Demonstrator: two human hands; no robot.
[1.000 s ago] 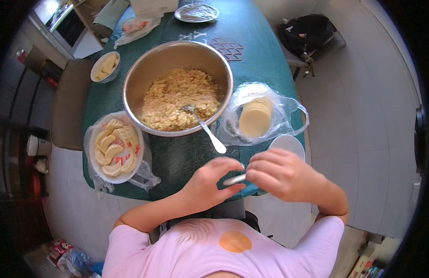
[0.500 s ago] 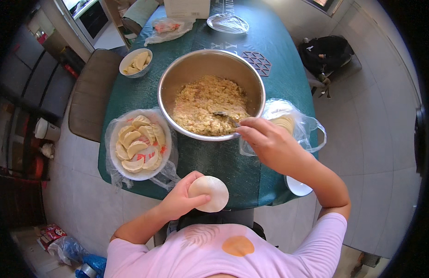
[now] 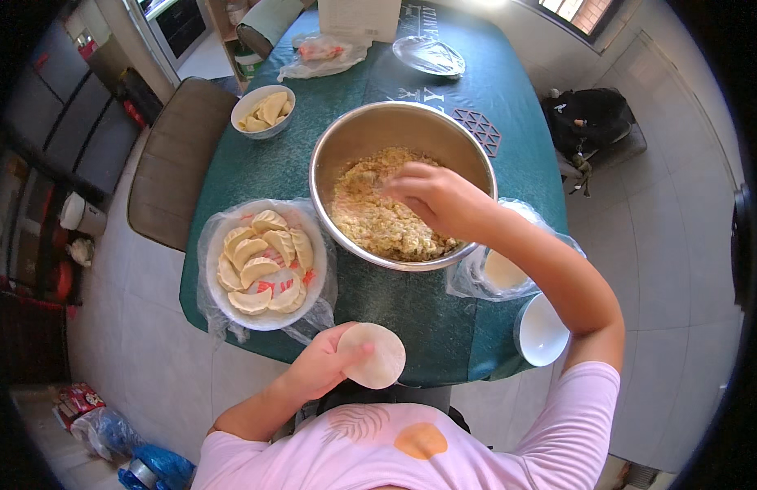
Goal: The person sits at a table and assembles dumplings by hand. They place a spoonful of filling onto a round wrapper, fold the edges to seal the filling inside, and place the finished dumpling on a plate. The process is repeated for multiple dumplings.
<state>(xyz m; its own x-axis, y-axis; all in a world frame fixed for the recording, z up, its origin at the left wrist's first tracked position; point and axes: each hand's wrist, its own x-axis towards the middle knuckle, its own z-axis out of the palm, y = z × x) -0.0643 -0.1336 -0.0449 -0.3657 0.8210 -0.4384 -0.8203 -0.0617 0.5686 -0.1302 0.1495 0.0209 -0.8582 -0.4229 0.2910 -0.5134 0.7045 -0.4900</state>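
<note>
A round, pale dumpling wrapper (image 3: 377, 359) is pinched by my left hand (image 3: 325, 363), thumb on top, just off the table's near edge. Over the big steel bowl (image 3: 321, 192) reaches my right hand (image 3: 439, 198), its fingers closed on a spoon (image 3: 364, 181). The spoon's blurred head dips into the crumbly yellowish filling (image 3: 386, 222), and its handle is mostly hidden by the fingers. To the left, a plate (image 3: 219, 298) lined with a plastic bag holds several folded dumplings (image 3: 258, 269).
More wrappers (image 3: 502, 269) lie in a clear plastic bag (image 3: 468, 283) right of the steel bowl, partly behind my forearm. A white bowl (image 3: 542, 329) stands at the right edge. Farther back are a bowl of dumplings (image 3: 268, 113), a trivet (image 3: 479, 131) and a covered plate (image 3: 428, 55).
My right hand has moved left and farther over the steel bowl, taking the spoon deeper into the filling. My left hand keeps the wrapper in about the same place. The view has shifted slightly.
</note>
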